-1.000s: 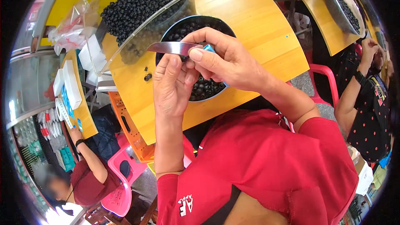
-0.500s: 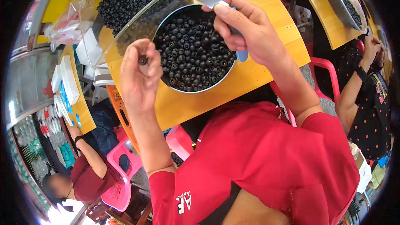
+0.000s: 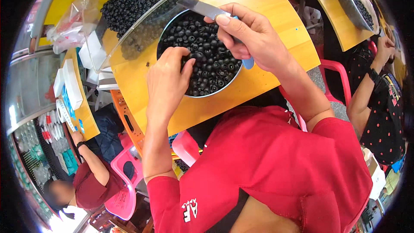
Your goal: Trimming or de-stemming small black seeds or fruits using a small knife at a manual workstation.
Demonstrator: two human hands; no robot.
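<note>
Reaching over the left side of a round, pale-rimmed bowl (image 3: 202,96) heaped with small, glossy black round pieces (image 3: 211,71), the bare left hand (image 3: 167,77) has its thumb and forefinger spread apart. At the bowl's right, the right hand (image 3: 252,34) grips a silver-bladed, blue-handled knife (image 3: 200,7), its blade crossing above the far rim. Under the bowl I see a yellow wooden table (image 3: 280,26). Beyond the bowl, leftward, a clear plastic bin (image 3: 146,16) contains more such pieces; far to its right sits a co-worker in a dotted black top (image 3: 379,133).

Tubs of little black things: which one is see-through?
The clear bin, upper left: black pieces show through its wall. The bowl by the left hand and the tub at far right look opaque.
</note>
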